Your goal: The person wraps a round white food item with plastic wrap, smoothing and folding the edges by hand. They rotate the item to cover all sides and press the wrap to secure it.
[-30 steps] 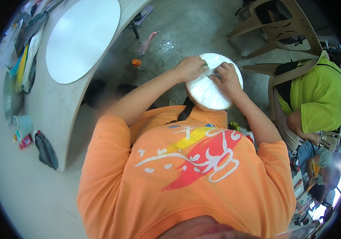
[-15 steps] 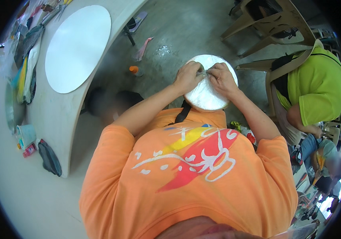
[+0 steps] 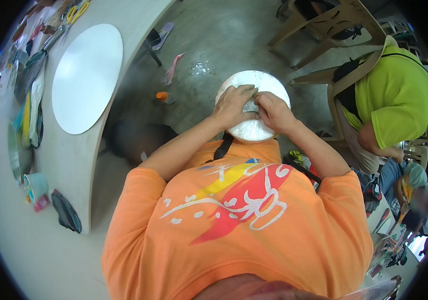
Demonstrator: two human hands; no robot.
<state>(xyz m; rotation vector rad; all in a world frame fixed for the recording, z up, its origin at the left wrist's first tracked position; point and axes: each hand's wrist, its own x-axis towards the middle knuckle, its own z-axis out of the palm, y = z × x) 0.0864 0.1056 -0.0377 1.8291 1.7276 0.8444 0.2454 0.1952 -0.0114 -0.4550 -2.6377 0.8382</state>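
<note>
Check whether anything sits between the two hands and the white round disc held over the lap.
Nothing visible does. The left hand and right hand both rest directly on the white round disc, fingertips meeting near its middle.

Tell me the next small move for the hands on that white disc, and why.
Probably keep the left hand steadying the white round disc while the right hand pulls the bit of clear wrap pinched between them. Both hands meet at the disc's middle, and the film looks only partly lifted.
</note>
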